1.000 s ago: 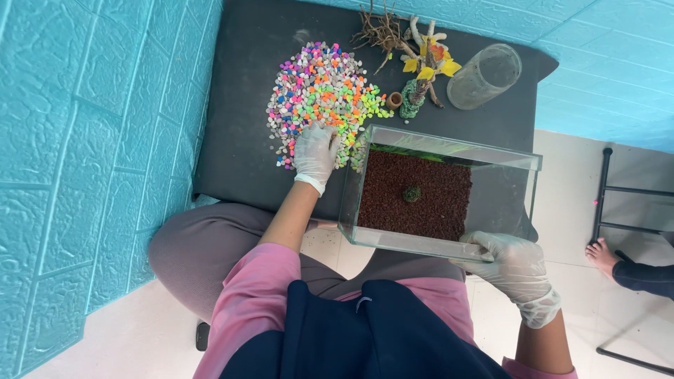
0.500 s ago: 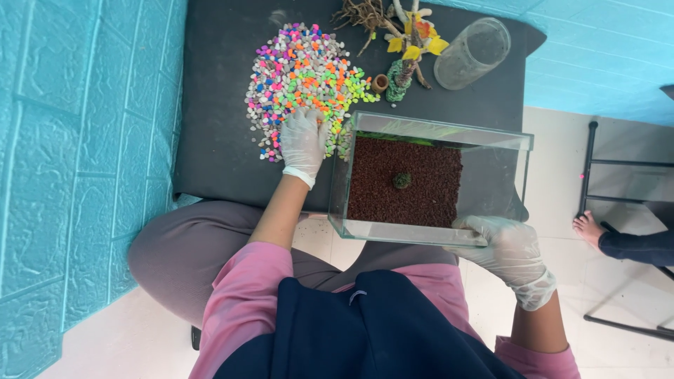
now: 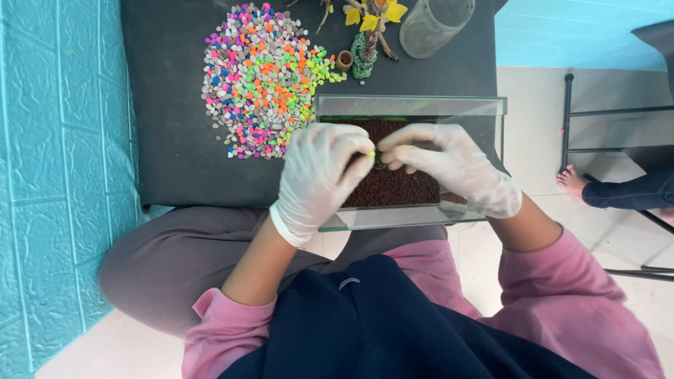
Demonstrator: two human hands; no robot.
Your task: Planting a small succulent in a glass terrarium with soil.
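Inside the glass tank (image 3: 411,105), brown gravel (image 3: 393,188); both hands pinched, left hand (image 3: 319,179) on a yellow pebble (image 3: 371,154).

A small yellow-green pebble (image 3: 371,153) is sitting pinched at the fingertips of the left hand (image 3: 319,175), over the glass tank (image 3: 411,105). The tank, a clear rectangular box, is standing upright at the near edge of the dark tabletop (image 3: 168,140), its floor lying covered in reddish-brown gravel (image 3: 393,189). The right hand (image 3: 449,165) is hovering over the gravel, fingertips curled just beside the pebble at 3 o'clock. A heap of multicoloured pebbles (image 3: 260,77) is lying spread on the tabletop at 10 o'clock from the tank.
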